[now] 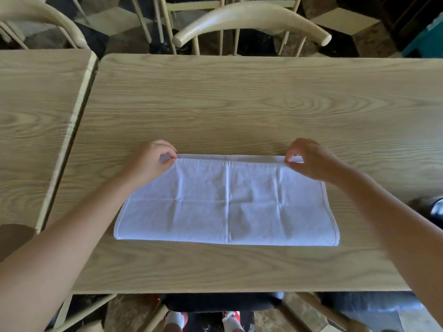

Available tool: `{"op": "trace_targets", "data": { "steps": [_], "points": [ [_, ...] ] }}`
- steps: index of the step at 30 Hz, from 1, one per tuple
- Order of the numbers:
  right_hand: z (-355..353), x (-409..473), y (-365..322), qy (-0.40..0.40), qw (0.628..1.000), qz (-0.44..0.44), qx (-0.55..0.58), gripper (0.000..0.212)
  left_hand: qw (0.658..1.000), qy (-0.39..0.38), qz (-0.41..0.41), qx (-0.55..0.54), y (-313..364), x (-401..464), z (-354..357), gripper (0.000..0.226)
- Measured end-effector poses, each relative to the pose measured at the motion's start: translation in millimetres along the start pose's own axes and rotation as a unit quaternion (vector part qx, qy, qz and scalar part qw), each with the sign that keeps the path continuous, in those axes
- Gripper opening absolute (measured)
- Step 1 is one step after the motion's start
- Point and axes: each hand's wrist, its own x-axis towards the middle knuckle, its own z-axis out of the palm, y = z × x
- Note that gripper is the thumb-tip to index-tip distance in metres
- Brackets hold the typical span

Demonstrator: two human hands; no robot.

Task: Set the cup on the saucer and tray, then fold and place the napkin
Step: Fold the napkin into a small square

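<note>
A white cloth napkin (226, 202) lies flat on the wooden table (239, 104), folded over into a wide rectangle with crease lines across it. My left hand (149, 162) pinches its far left corner. My right hand (309, 160) pinches the far right corner. Both hands rest at the napkin's far edge, fingers closed on the cloth. No cup, saucer or tray shows in this view.
A second wooden table (36, 116) abuts on the left with a narrow gap. A pale wooden chair (251, 17) stands at the far side. A dark shiny object (431, 208) sits at the right edge. Another chair's dark seat (220, 301) is below the near edge.
</note>
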Motion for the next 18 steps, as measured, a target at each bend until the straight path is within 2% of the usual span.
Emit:
{"op": "trace_targets", "data": {
  "steps": [6, 10, 14, 17, 18],
  "points": [
    [-7, 6, -1, 0.007, 0.997, 0.051, 0.050, 0.005, 0.999, -0.003, -0.030, -0.030, -2, 9, -3, 0.009],
    [-6, 10, -6, 0.024, 0.996, 0.073, 0.051, 0.005, 0.998, 0.041, -0.035, -0.030, -2, 11, 5, 0.009],
    [0, 6, -12, 0.063, 0.991, 0.096, 0.067, 0.009, 0.995, 0.069, -0.071, 0.009, -2, 6, 14, 0.010],
    [2, 3, -14, 0.083, 0.990, 0.104, 0.050, 0.004, 0.994, 0.085, -0.053, 0.040, 4, 4, 12, 0.008],
    [5, 1, -16, 0.114, 0.988, 0.102, 0.024, 0.007, 0.991, 0.106, -0.040, 0.074, 7, 4, 13, 0.010]
  ]
}}
